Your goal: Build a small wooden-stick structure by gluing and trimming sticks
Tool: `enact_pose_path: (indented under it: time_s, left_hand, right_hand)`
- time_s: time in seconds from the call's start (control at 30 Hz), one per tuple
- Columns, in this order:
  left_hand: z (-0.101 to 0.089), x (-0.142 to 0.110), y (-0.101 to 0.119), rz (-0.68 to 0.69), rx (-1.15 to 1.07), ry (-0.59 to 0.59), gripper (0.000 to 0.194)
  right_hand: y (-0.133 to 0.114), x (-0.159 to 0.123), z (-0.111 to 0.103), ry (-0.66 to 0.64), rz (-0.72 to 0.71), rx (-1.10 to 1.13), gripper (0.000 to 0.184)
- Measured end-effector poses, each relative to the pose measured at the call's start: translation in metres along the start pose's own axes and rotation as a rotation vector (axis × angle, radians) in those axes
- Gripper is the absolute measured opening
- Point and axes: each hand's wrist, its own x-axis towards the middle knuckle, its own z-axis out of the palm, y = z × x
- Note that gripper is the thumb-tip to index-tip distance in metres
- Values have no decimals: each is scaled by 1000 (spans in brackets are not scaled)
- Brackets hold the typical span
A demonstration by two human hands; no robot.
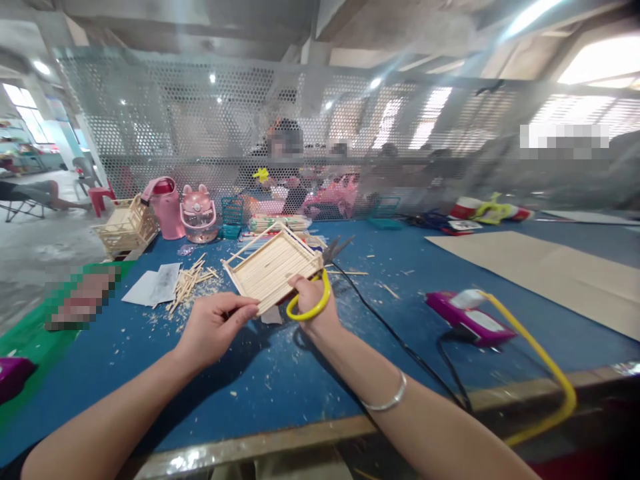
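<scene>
Pinching the stick tray (pixel 273 268) above the desk (pixel 270 400) with left hand (pixel 209 327) at 7 o'clock and right hand (pixel 314 303) at 5, seemingly for steadiness; carrying scissors (pixel 328 292) there too; cannot see the underside grip.

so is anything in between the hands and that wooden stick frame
Nothing visible blocks the left hand: it pinches the near corner of the stick frame. The right hand has its thumb at the frame's right side, but also carries yellow-handled scissors, whose blades point away beyond that side.
</scene>
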Motion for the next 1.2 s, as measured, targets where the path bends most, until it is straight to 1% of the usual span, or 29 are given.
enact_pose_path:
  time_s: [0.07,0.17,0.23,0.3,0.33,0.37,0.4,0.43,0.5,0.57,0.63,0.73,0.77,0.83,0.87,0.9,0.93,0.97,1.0,1.03,1.07,1.1,1.13,1.2]
  left_hand:
    - [1,-1,3,-12,-8,44,13]
    - [0,-4,4,45,-5,124,8]
    - [-1,-6,2,87,-10,192,8]
    - [-3,-6,-2,87,-27,272,12]
    - [-4,-5,-4,103,-20,290,15]
    - [-5,-3,-7,139,10,287,18]
    - [-5,-1,-10,208,71,253,18]
    - [-6,1,-12,292,156,205,17]
    - [-5,5,-14,469,345,91,22]
    - [-4,7,-14,575,503,4,24]
    - [-3,7,-13,635,602,-18,22]
    - [-5,7,-16,718,642,46,28]
    - [-7,7,-18,752,633,77,29]
    - [-12,8,-22,797,621,138,29]
    - [-14,9,-24,802,627,169,28]
    - [-16,10,-26,799,641,196,28]
    - [-17,11,-27,787,663,216,28]
    - [-18,12,-28,769,688,228,29]
    - [-18,13,-29,749,711,233,29]
    - [-17,14,-29,730,731,234,30]
    - [-16,14,-30,709,749,230,31]
    - [-16,15,-30,690,768,224,31]
    - [-15,15,-31,674,786,220,30]
    - [-14,16,-32,655,817,215,29]
  right_hand:
    - [1,0,-1,14,4,2,43]
    - [1,2,0,-7,48,55,41]
    - [-1,6,0,-9,122,103,36]
    - [-4,11,0,28,212,167,30]
    - [-6,13,0,43,261,202,28]
    - [-8,16,-1,47,310,229,26]
    - [-9,19,-2,33,357,246,24]
    - [-10,21,-4,5,399,253,22]
    - [-7,22,-6,-71,450,245,19]
    - [-2,19,-6,-148,469,245,18]
    - [3,12,-4,-207,482,250,19]
    - [4,0,1,-250,462,203,14]
    - [2,-3,2,-260,439,178,13]
    - [-6,-6,3,-247,370,146,24]
    - [-11,-6,2,-210,310,138,30]
    - [-16,-5,0,-157,220,131,34]
    - [-22,-3,-3,-97,90,120,35]
    - [-28,-2,-6,-39,-78,106,35]
    - [-33,0,-9,-2,-291,90,35]
    - [-38,2,-13,21,-511,82,35]
    - [-42,3,-15,25,-689,81,36]
    - [-46,3,-17,14,-795,83,35]
    - [-49,3,-18,-3,-824,87,34]
    - [-55,1,-18,-27,-758,104,29]
